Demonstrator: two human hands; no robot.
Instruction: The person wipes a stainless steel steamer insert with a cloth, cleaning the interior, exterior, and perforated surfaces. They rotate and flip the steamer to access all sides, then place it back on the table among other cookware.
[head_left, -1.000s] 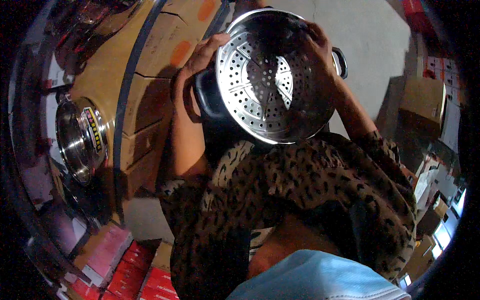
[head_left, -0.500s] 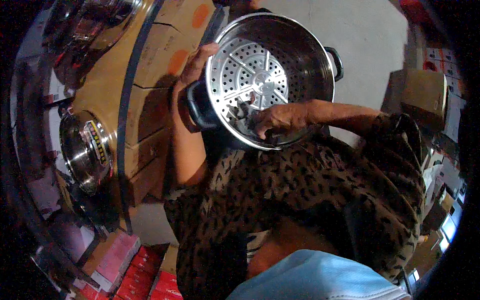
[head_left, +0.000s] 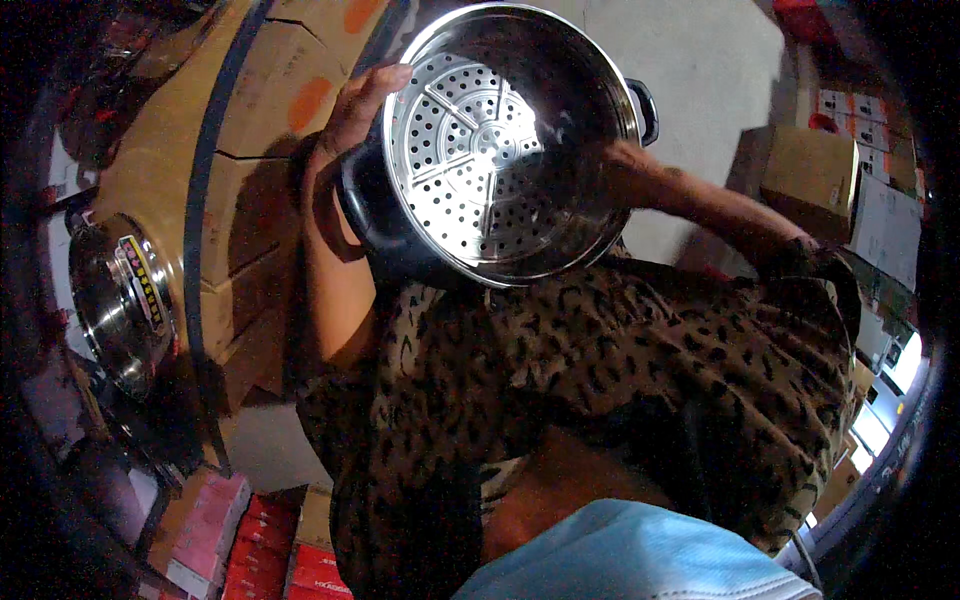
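Note:
A shiny steel steamer pot (head_left: 565,85) is held up in front of me, tilted so that its inside faces me. Its round perforated bottom (head_left: 455,205) catches bright light. My left hand (head_left: 358,115) grips the pot's left side, thumb at the rim, just above a black handle (head_left: 365,205). Reaching over the rim, my right hand (head_left: 622,178) is inside the pot against its right wall, below the other black handle (head_left: 648,112). Blur and shadow hide its fingers and whatever they may hold.
Stacked cardboard cartons (head_left: 250,170) with a dark edge strip stand close on the left. Beyond them is a steel pot (head_left: 120,310) with a yellow label. Red boxes (head_left: 262,545) sit at lower left. Another carton (head_left: 815,175) stands at right beside the grey floor (head_left: 690,60).
My right hand has gone from the pot's lower-left inside, where it pressed a grey cloth, to the right wall. The pot and my left hand appear slightly higher and further left.

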